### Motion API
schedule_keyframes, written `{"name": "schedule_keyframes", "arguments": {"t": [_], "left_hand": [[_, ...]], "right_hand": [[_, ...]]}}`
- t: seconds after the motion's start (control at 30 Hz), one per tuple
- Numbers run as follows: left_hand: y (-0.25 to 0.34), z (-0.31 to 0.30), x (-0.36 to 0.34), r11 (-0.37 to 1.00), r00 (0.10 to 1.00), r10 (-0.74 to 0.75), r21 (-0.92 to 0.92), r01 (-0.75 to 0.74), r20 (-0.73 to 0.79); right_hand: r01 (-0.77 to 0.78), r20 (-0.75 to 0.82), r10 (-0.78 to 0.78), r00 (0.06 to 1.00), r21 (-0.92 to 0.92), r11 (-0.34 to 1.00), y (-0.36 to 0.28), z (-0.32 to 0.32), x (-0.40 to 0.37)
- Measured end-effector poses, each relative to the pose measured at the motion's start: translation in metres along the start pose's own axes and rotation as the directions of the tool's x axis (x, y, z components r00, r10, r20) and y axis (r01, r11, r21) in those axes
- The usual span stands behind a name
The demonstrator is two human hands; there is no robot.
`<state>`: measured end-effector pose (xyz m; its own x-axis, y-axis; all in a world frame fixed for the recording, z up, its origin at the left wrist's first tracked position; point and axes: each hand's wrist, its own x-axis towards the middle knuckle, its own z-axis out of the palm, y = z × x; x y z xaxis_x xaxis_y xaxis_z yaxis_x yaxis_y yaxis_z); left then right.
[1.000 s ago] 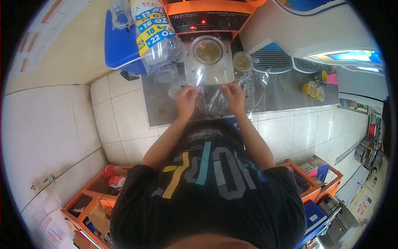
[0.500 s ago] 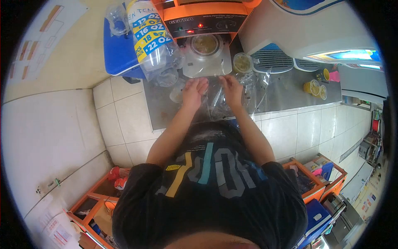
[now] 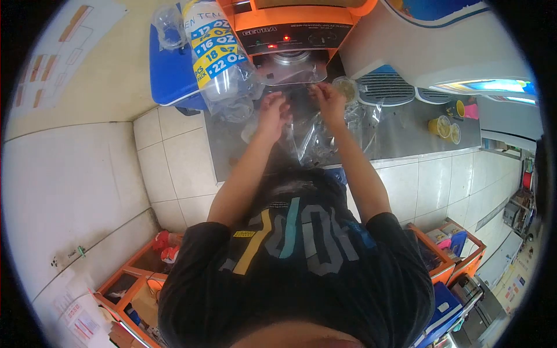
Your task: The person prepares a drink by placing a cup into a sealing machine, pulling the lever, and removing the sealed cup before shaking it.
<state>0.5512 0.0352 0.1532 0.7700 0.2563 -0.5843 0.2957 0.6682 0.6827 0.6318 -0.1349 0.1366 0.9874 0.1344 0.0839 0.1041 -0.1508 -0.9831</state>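
Note:
An orange sealing machine (image 3: 307, 37) with red lights stands at the top middle. Its metal tray (image 3: 290, 72) is mostly under the machine, holding a cup whose rim (image 3: 291, 57) just shows. My left hand (image 3: 274, 116) is below the tray's left side, fingers apart and holding nothing. My right hand (image 3: 329, 104) is near the tray's right corner with its fingers pinched together; what they hold, if anything, is too small to make out. Clear plastic film (image 3: 316, 136) lies crumpled on the metal counter (image 3: 400, 130) between and beside my hands. A filled cup (image 3: 346, 90) stands right of my right hand.
A plastic sleeve of cups (image 3: 217, 55) leans by a blue container (image 3: 168, 75) at left. Drip trays (image 3: 386, 87) of a white dispenser (image 3: 429, 58) are at right. Filled cups (image 3: 439, 126), a yellow cup (image 3: 460, 108) and a pink cup (image 3: 470, 111) stand farther right.
The tray with the cup has slid inward under the machine. My left hand has opened slightly and both hands have moved a little toward the machine. The view has shifted slightly.

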Motion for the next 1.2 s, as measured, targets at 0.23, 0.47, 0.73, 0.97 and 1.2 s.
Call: {"name": "schedule_keyframes", "arguments": {"t": [0.23, 0.47, 0.73, 0.97, 1.2], "left_hand": [[-0.005, -0.001, -0.018, 0.878, 0.938, 0.346, 0.35, -0.326, 0.007], [-0.004, -0.002, -0.012, 0.664, 0.761, 0.641, 0.426, -0.615, 0.098], [-0.001, -0.019, -0.027, 0.868, 0.911, 0.409, 0.282, -0.409, 0.062], [-0.01, -0.027, -0.041, 0.888, 0.906, 0.405, 0.181, -0.422, 0.128], [-0.014, -0.031, -0.056, 0.893, 0.907, 0.39, 0.177, -0.415, 0.16]], "right_hand": [[-0.037, -0.009, 0.037, 0.999, 0.039, 0.999, 0.012, -0.017, -0.031], [-0.312, 0.068, 0.309, 0.949, 0.035, 0.949, -0.053, -0.015, -0.011], [-0.34, 0.13, 0.316, 0.94, 0.266, 0.902, -0.048, -0.009, -0.033], [-0.349, 0.16, 0.322, 0.933, 0.191, 0.917, -0.04, -0.013, -0.057], [-0.241, 0.149, 0.23, 0.962, 0.059, 0.969, -0.046, -0.018, -0.064]]}}
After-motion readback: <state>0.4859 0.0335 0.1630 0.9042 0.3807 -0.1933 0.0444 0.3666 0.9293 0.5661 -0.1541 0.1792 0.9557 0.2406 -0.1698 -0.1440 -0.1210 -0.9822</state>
